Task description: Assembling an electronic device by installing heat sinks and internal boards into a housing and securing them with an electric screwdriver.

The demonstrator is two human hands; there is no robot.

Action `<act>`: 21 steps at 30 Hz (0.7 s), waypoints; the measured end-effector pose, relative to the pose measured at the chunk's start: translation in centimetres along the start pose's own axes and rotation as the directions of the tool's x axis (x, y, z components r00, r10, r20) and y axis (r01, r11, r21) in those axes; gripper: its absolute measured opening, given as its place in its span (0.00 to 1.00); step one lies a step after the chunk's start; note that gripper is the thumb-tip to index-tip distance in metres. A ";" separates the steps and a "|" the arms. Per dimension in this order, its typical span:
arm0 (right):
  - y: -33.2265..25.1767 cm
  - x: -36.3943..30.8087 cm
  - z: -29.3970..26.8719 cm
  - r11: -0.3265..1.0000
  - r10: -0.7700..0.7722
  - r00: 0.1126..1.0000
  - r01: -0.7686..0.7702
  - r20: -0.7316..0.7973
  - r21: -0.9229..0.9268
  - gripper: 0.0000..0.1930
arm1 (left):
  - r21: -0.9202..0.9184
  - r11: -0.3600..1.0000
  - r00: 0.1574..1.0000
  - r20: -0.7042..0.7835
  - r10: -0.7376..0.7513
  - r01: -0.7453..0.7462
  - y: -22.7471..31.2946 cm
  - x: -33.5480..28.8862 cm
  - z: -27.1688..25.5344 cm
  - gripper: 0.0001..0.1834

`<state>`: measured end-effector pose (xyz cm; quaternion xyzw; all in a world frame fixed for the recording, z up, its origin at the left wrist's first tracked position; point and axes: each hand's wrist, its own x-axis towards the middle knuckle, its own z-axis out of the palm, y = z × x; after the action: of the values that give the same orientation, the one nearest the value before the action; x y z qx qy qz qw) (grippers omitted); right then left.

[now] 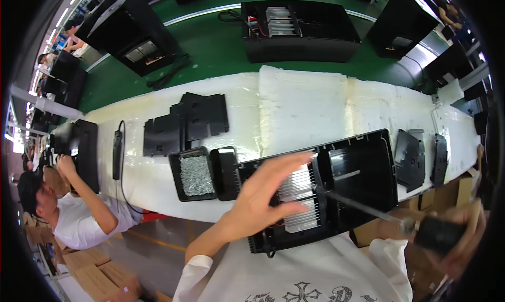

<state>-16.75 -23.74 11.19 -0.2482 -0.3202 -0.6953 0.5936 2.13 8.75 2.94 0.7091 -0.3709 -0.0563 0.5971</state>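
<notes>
A black rectangular housing [363, 178] with a silver finned heat sink [301, 210] lies tilted on the near edge of the white-covered bench. Over its left part is my left hand [258, 197], fingers stretched out and thumb apart, at the heat sink; contact is hard to judge. My right hand [468, 236], blurred, is closed around the black handle of a power screwdriver [439, 234] at the lower right. Its long thin shaft points left across the housing, the tip by the heat sink's right side. Any screw at the tip is too small to see.
Left of the housing stand a black tray of small silver screws [197, 174] and a smaller black bin [226, 178]. Black panels [184, 123] and a corded screwdriver [117, 154] lie farther left. A co-worker [79, 218] works there. Black cabinets [300, 47] line the green conveyor behind.
</notes>
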 end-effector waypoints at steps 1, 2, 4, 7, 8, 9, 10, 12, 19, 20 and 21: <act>0.7 1.1 -1.4 0.999 -0.022 0.999 0.023 0.028 -0.032 0.19 | 0.096 0.995 0.999 0.002 0.040 -0.040 -0.3 0.5 0.5 0.26; 4.4 2.2 -3.6 0.934 0.096 0.953 -0.186 0.287 0.305 0.18 | 0.198 0.977 0.997 -0.002 0.078 -0.076 -1.0 0.5 0.7 0.23; 11.0 3.3 -6.8 0.362 0.038 0.657 -0.711 0.753 0.603 0.17 | 0.301 0.929 0.972 0.159 0.175 -0.217 -2.1 -0.4 1.2 0.22; 14.0 -2.9 2.7 0.606 0.791 0.525 -0.739 0.314 -0.293 0.29 | 0.362 0.873 0.854 0.509 0.109 -0.327 -0.6 -0.2 3.1 0.26; 15.0 -4.2 3.3 0.644 0.765 0.598 -0.714 0.239 -0.274 0.33 | 0.351 0.880 0.858 0.501 0.112 -0.320 -0.6 -0.2 3.8 0.26; 15.3 -4.4 3.0 0.632 0.775 0.574 -0.714 0.265 -0.300 0.34 | 0.400 0.842 0.819 0.568 0.082 -0.362 -0.6 -0.3 4.3 0.28; 15.6 -4.4 2.7 0.620 0.784 0.549 -0.715 0.290 -0.324 0.36 | 0.444 0.800 0.776 0.629 0.044 -0.405 -0.6 -0.4 4.7 0.30; 16.2 -4.3 2.5 0.607 0.792 0.502 -0.706 0.348 -0.365 0.32 | 0.483 0.761 0.742 0.670 -0.003 -0.433 -0.8 -0.4 4.8 0.33; 18.0 -8.4 2.2 0.546 0.804 0.338 -0.747 0.490 -0.380 0.36 | 0.563 0.654 0.713 0.699 -0.049 -0.506 -0.7 -0.3 5.1 0.32; 17.9 -8.8 2.1 0.521 0.814 0.298 -0.754 0.499 -0.399 0.37 | 0.562 0.658 0.715 0.697 -0.050 -0.502 -0.7 -0.3 5.2 0.32; 17.7 -8.8 2.0 0.498 0.826 0.276 -0.766 0.492 -0.406 0.37 | 0.558 0.662 0.714 0.698 -0.048 -0.501 -0.6 -0.3 5.3 0.32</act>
<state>2.12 -18.00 8.76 -0.6176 -0.3002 -0.1890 0.7019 -0.57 4.65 0.79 0.7580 -0.6399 -0.0732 0.1029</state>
